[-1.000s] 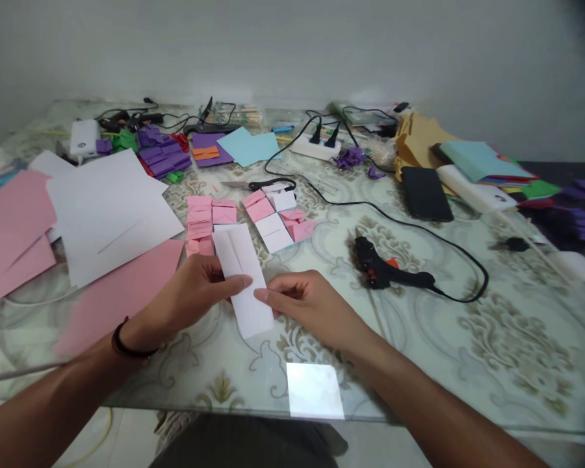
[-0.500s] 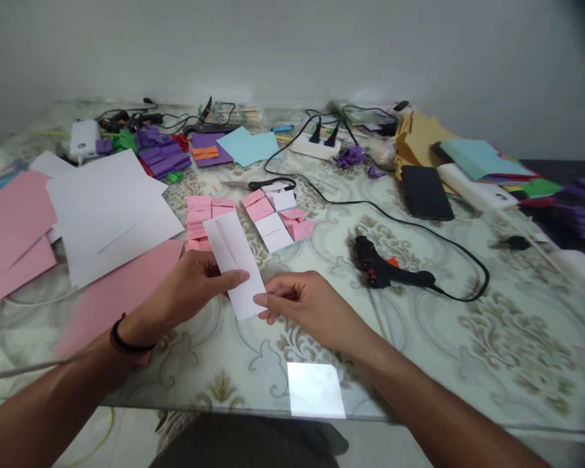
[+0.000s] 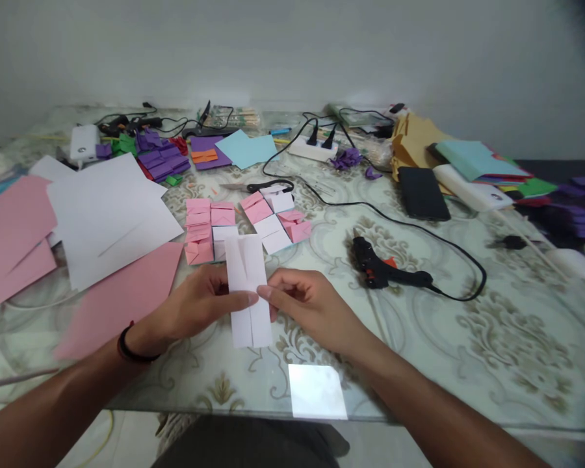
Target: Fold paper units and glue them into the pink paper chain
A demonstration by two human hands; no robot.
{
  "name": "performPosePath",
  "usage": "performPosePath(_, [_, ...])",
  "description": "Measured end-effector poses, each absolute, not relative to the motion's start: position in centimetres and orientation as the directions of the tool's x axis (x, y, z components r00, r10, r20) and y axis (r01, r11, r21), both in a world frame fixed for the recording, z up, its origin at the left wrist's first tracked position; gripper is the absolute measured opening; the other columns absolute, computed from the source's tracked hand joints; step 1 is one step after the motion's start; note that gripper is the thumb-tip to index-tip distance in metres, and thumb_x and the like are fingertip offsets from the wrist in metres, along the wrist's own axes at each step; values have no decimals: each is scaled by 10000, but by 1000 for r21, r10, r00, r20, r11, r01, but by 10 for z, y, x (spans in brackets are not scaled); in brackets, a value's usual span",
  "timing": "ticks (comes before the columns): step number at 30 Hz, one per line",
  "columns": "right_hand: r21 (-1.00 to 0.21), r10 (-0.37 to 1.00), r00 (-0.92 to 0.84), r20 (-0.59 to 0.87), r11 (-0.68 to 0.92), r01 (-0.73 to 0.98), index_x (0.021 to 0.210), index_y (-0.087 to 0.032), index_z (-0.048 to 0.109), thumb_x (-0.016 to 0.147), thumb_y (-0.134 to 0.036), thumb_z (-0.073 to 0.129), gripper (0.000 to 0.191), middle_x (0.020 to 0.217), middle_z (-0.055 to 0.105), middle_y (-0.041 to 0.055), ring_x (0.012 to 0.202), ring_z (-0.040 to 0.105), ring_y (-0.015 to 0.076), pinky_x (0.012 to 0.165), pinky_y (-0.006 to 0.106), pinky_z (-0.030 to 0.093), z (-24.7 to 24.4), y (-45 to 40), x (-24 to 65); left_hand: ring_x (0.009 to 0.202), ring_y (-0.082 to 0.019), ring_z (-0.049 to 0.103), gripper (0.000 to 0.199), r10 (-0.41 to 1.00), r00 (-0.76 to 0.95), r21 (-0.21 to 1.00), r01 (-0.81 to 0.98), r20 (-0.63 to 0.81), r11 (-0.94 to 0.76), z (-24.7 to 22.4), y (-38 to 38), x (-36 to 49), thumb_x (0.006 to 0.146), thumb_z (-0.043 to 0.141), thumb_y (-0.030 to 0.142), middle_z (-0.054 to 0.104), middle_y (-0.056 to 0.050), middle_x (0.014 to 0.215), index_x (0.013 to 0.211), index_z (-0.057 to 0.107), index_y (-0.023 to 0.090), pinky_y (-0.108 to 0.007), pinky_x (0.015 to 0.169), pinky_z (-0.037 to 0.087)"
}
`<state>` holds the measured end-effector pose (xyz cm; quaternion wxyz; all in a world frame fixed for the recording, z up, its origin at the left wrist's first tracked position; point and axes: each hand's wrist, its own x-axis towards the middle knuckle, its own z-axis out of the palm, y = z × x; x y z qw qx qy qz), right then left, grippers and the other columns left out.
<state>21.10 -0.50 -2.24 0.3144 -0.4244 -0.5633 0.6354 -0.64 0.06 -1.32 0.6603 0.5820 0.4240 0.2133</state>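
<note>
A folded white paper strip (image 3: 251,325) stands nearly upright in view, with two flaps meeting along its middle. My left hand (image 3: 199,302) pinches it from the left, thumb on its face and fingers behind. From the right, my right hand (image 3: 307,305) holds the same strip between thumb and fingers. Just beyond the strip lies a block of folded pink and white pieces (image 3: 198,224). A second pink and white block (image 3: 273,234) rests to its right, tilted.
Black glue gun (image 3: 390,270) with its cord lies at right, near a black phone (image 3: 424,194). White sheets (image 3: 112,221) and pink sheets (image 3: 121,299) spread over the left. Scissors (image 3: 268,187), a power strip (image 3: 313,149) and purple folded pieces (image 3: 160,156) are farther back.
The white strip has turned from slanted to nearly upright and come slightly closer, showing its central seam. Both hands have shifted with it, my right thumb now higher on its edge.
</note>
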Motion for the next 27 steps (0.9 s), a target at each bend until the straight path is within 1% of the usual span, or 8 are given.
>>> performPosePath(6, [-988,887,-440,-140,-152,7,703,-181,645,894,-464,768,363,645,631,-21,619,588,122,631,264,453,-23,-5,212,752,-182,667,312,730,614,954,188,-301,234,-13,-1,-5,961,673,416,777,-88,902,946,801,131,-276,665,475])
performPosePath(10, [-987,884,-447,-136,-158,-13,678,-183,635,901,-475,761,389,634,630,-18,611,579,119,621,261,454,-23,-5,211,715,-162,636,394,766,579,959,199,-280,200,-15,-2,-3,1007,599,472,767,-76,880,944,801,139,-264,622,444])
performPosePath(14, [-982,892,-424,-159,-187,-26,726,-189,638,866,-481,796,361,665,622,-26,626,605,126,623,263,480,-24,-6,210,746,-181,660,383,762,579,957,163,-291,241,-17,-3,-2,988,632,469,770,-87,889,922,789,126,-279,651,471])
performPosePath(16, [-985,896,-420,-142,-169,-27,706,-190,627,881,-485,780,376,646,613,-28,615,593,123,617,261,467,-24,-6,211,744,-187,667,387,759,577,954,185,-300,237,-18,-3,-2,980,643,471,769,-89,877,890,779,120,-285,654,481])
performPosePath(18, [-990,888,-442,-126,-143,-5,671,-187,617,910,-494,746,410,625,610,-23,606,572,119,610,262,441,-24,-6,211,751,-190,672,385,786,552,960,188,-277,206,-17,-3,-2,982,640,469,768,-87,873,873,767,122,-287,661,494])
performPosePath(22, [-990,874,-466,-135,-132,40,677,-188,609,922,-529,719,434,629,607,-21,602,559,122,597,265,414,-24,-7,211,750,-184,686,321,833,509,976,96,-217,196,-15,-2,-2,986,647,413,772,-77,859,889,757,127,-288,689,522])
performPosePath(24, [-990,885,-446,-136,-133,38,704,-191,611,914,-526,730,413,642,591,-30,605,554,121,598,263,411,-24,-7,211,745,-182,691,294,819,526,972,73,-228,224,-14,-2,-2,978,661,385,775,-78,854,890,763,124,-286,692,525])
performPosePath(27, [-993,887,-447,-116,-105,49,675,-194,588,934,-521,705,434,628,559,-35,599,516,118,592,265,383,-23,-7,211,752,-180,679,291,798,548,967,101,-249,233,-13,-3,-2,976,657,382,767,-78,863,887,755,123,-284,686,515])
